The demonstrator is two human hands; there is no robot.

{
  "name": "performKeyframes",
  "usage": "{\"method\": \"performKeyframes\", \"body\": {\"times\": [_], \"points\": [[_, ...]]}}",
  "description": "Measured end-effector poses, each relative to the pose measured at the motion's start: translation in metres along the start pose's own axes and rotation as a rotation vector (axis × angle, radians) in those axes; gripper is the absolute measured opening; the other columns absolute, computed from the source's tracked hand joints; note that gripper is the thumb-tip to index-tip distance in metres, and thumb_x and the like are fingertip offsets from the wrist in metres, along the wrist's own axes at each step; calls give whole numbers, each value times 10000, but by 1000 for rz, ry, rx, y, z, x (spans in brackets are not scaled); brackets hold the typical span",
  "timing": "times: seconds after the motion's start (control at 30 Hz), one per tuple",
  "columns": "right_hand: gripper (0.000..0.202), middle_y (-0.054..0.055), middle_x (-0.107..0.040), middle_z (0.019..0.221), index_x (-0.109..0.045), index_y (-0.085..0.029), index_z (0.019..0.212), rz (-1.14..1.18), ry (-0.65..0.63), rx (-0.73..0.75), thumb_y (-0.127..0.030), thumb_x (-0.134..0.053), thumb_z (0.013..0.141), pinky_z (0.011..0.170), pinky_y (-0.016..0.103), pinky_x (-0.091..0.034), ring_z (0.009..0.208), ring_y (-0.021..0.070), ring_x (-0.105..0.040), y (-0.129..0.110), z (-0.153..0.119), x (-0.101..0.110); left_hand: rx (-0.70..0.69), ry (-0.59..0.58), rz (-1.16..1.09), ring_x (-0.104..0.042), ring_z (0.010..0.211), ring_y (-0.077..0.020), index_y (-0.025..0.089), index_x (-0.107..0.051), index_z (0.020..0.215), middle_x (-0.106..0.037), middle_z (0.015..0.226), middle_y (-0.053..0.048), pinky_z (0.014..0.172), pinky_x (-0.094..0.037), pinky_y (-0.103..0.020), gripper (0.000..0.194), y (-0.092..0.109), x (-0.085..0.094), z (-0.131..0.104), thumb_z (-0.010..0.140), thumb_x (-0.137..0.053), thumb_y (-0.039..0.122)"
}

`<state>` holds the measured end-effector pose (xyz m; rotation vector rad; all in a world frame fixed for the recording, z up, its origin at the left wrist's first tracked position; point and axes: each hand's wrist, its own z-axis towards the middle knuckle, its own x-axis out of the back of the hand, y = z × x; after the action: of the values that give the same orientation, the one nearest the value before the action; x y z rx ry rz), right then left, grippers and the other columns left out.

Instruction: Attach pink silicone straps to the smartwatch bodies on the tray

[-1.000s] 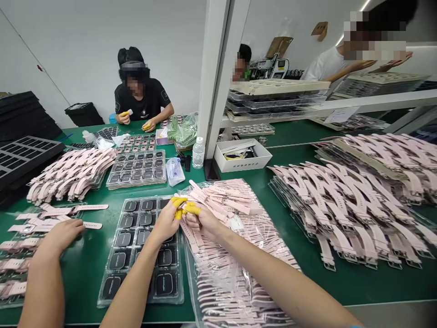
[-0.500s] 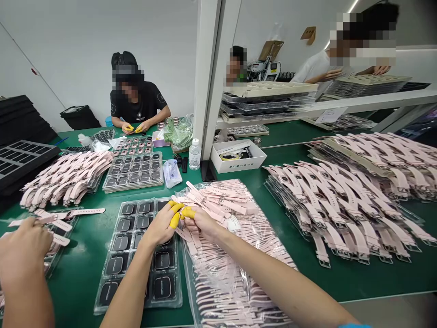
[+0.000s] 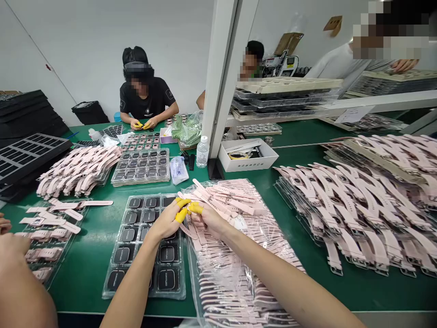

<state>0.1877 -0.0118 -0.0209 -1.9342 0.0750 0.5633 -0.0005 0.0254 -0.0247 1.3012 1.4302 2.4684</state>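
My left hand (image 3: 170, 217) and my right hand (image 3: 205, 217), yellow covers on some fingertips, meet above the gap between a tray and a bag. Both are closed in a pinch on a pale pink watch strap (image 3: 189, 231), whose end hangs below the fingers. The exact grip point is hidden by my fingertips. Under my left forearm lies a clear plastic tray (image 3: 183, 287) of square black watch faces (image 3: 167, 254). Beneath my right forearm is a clear bag (image 3: 235, 273) packed with pink straps; loose pink straps (image 3: 232, 196) are heaped on its upper end.
At left, a co-worker's arm (image 3: 20, 278) is beside a tray of pink watches (image 3: 48, 237). Stacked trays of strapped watches (image 3: 344, 205) fill the right. A white box (image 3: 249, 157), a bottle (image 3: 202, 152) and a post (image 3: 223, 82) stand ahead. Another person (image 3: 146, 100) sits opposite.
The view has swung slightly left, so the scene sits farther right. The co-worker's hand at left has drawn back from the watch tray. My hands stay pinched together at the strap.
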Motion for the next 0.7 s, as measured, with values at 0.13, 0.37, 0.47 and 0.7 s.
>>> {"method": "performKeyframes", "body": {"times": [0.13,0.37,0.47,0.7], "points": [[384,-52,-492,643,-521,-224,840,-398,73,257,-582,-657,857,544,275,-323,560,128,-418,-1,4,9,40,70,-53,-656,1256,-261,200,-503,1494,-651,1405,-148,1090,-532,-419,483,-3,4,2,1018,-507,285],[327,5,-590,765,-517,-214,772,-932,135,298,-452,-463,991,670,299,-355,729,183,-534,-11,1,27,261,73,336,-712,1075,-252,213,-671,1288,-766,1170,-86,960,-552,-364,321,-6,58,4,995,-549,260],[278,31,-640,786,-555,-209,807,-1108,153,268,-379,-457,1004,654,300,-330,724,196,-556,-17,-5,24,311,-78,564,-711,1008,-261,205,-754,1116,-781,1106,-91,929,-533,-362,250,-12,81,9,974,-550,222],[240,138,-739,1010,-636,-176,1076,-1545,269,169,-360,-486,1042,680,326,-371,868,280,-677,-24,-15,11,372,-355,648,-710,1003,-232,202,-768,1123,-795,1125,-76,880,-513,-296,406,-43,88,38,830,-527,57]]}}
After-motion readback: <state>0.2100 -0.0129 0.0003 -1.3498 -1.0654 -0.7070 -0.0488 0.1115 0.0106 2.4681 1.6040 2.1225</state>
